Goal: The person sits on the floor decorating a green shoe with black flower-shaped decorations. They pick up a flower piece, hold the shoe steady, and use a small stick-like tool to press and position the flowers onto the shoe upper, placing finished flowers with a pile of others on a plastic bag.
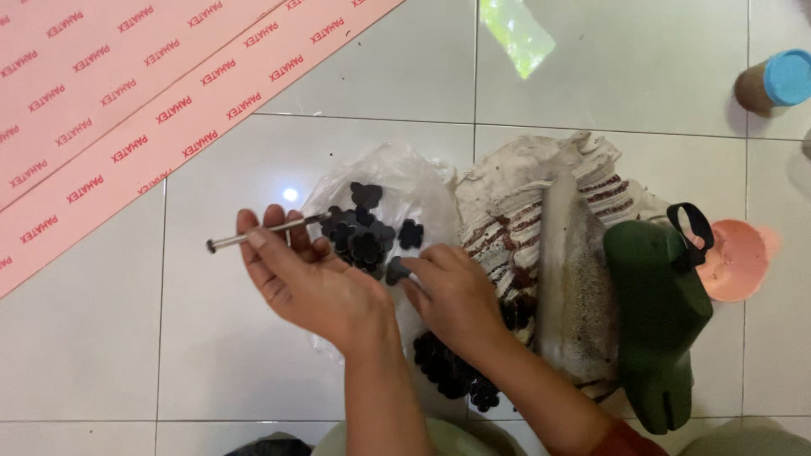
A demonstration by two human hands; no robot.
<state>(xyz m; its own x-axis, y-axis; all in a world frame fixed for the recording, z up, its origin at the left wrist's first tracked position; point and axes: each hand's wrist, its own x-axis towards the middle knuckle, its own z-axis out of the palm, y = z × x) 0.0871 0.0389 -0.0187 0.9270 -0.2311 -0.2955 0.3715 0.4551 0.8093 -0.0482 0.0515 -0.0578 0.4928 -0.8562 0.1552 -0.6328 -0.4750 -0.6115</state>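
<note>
We've got the left hand (308, 274) closed loosely round a long metal bolt (262, 233), shank lying across the fingers and pointing out to the left. The right hand (452, 295) is pinched shut on one black flower-shaped knob (397, 270), held just off the bolt's near end. As we judge it, that knob isn't on the bolt yet, and the shank looks bare, so the fitting is barely begun.

Just beyond the hands, a crumpled clear plastic bag (405, 177) lies open on the tiled floor (101, 338), and we see a good heap of black knobs (365, 228) in it, with more (452, 371) spilled under the right forearm. Plenty left, then.

Beside it sits a striped woven sack (541, 194); what's inside, we can't tell. A dark green foot-shaped form (659, 312) rests on it, a pink dish (739, 257) behind. Far right, a blue-capped jar (773, 82); top left, pink sheets (127, 93).
</note>
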